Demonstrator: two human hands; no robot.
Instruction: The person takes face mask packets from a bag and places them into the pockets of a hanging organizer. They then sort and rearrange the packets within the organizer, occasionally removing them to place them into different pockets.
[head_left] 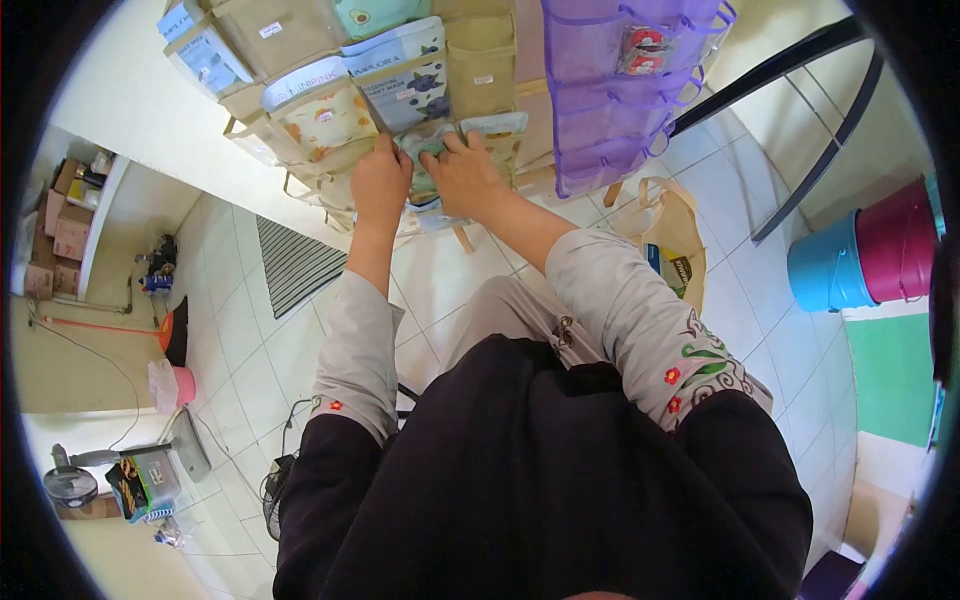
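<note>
- Nearest the camera, the lower view is filled by a black garment (560, 470).
- Beyond it, a beige organiser (482, 66) is seen, several pockets filled with packs (405, 88).
- At its lower pockets, the left hand (383, 182) and right hand (468, 182) are placed, fingers bent; whether anything is gripped cannot be told.
- Between the hands, a green pack (422, 187) is partly covered.
- Its settling in a pocket is apparently in hand; a steadied pocket edge and gentle push seem called for.

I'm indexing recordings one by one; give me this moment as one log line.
Left grip: at green packet in tan organizer | Right grip: at same packet | Firmness of hold: unclear | Nearby: purple organizer
</note>
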